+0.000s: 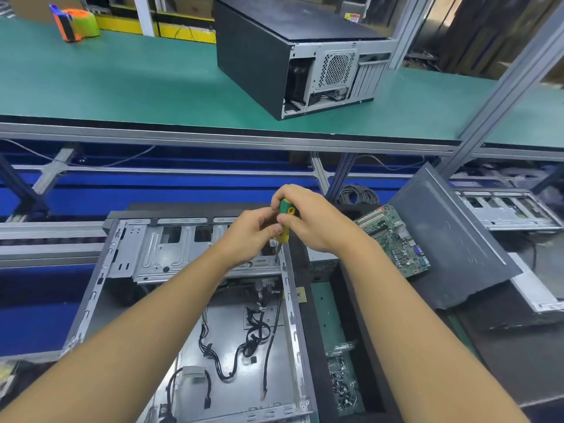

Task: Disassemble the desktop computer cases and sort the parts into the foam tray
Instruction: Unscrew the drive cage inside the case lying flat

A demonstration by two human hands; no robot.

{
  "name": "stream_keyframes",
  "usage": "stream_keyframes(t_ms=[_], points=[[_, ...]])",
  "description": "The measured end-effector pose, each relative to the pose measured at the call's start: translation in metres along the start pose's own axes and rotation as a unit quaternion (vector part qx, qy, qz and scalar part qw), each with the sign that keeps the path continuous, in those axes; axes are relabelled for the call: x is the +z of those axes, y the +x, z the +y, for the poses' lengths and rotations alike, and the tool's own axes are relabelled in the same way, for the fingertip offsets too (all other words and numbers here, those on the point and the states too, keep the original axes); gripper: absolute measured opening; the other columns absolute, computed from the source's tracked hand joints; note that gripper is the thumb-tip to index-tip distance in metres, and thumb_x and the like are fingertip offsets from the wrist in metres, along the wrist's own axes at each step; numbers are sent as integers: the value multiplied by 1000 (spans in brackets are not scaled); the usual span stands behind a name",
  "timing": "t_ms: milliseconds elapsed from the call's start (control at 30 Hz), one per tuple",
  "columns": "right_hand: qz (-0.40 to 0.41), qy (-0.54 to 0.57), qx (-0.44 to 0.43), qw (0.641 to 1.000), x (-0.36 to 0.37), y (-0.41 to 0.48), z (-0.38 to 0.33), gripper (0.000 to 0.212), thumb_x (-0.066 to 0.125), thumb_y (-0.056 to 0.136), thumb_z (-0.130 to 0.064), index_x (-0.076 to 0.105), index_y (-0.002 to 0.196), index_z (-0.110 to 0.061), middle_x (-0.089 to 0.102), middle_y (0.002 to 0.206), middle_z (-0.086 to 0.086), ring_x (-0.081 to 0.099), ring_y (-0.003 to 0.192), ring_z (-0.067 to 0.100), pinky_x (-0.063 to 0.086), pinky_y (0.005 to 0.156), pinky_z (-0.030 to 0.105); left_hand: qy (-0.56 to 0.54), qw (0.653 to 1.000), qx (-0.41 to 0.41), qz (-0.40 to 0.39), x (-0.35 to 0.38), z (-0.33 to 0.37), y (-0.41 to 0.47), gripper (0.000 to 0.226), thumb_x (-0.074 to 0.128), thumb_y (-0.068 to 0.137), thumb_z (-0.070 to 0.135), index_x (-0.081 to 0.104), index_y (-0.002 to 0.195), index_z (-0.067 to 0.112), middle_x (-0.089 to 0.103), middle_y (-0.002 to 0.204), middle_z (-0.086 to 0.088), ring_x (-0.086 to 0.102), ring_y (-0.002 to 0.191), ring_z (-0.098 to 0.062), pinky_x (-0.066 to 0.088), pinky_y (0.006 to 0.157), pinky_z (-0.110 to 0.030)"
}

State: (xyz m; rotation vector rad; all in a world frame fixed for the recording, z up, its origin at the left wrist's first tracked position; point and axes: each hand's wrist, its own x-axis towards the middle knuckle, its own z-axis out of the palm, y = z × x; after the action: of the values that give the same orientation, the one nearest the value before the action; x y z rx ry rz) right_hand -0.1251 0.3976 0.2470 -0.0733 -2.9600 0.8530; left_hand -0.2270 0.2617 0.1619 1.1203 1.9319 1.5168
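An open grey computer case (100,279) lies in front of me, with black cables (253,331) loose on its floor and a metal drive cage (171,248) at its far end. My right hand (311,221) grips the top of a green and yellow screwdriver (286,218) that stands upright, its tip on the case's right rail near the cage. My left hand (250,236) pinches the lower part of the handle. To the right, a black foam tray (317,346) holds several small screws (341,380), a green motherboard (393,239) and a dark side panel (451,236).
A second, closed black case (259,56) stands on the green upper shelf (122,87). An orange and green tape dispenser (74,24) sits at the shelf's far left. Aluminium frame posts (506,83) rise at the right. Another stripped chassis (506,209) lies far right.
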Motion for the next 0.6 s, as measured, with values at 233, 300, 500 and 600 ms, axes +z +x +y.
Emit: stream_keyframes(t_ms=[233, 300, 500, 600], points=[[-64, 21, -6, 998, -2, -2, -1, 26, 53, 97, -11, 56, 114, -31, 45, 138, -9, 39, 130, 18, 38, 108, 46, 58, 993, 29, 94, 23, -3, -10, 17, 60, 93, 1, 59, 101, 16, 67, 87, 8, 62, 78, 5, 44, 70, -13], [-28, 11, 31, 999, -1, -3, -4, 37, 59, 96, -37, 52, 132, -39, 37, 143, -8, 36, 131, 19, 38, 107, 43, 60, 988, 44, 136, 27, -2, -10, 18, 67, 87, 0, 60, 95, 15, 64, 86, 7, 58, 75, 1, 42, 66, -13], [109, -85, 122, 983, 7, 0, -24, 46, 68, 89, -52, 47, 102, -14, 55, 91, 2, 54, 84, 25, 45, 66, 40, 34, 981, 6, 188, 22, -4, -4, 42, 82, 77, 18, 41, 78, 26, 52, 69, 12, 42, 60, -2, 38, 55, -12], [109, -60, 110, 986, 6, 3, -33, 26, 65, 91, -26, 51, 102, -8, 58, 97, 8, 55, 87, 29, 49, 75, 43, 58, 990, -1, 131, 15, 0, -1, 41, 82, 77, 19, 45, 81, 37, 55, 74, 16, 45, 63, 1, 39, 57, -12]])
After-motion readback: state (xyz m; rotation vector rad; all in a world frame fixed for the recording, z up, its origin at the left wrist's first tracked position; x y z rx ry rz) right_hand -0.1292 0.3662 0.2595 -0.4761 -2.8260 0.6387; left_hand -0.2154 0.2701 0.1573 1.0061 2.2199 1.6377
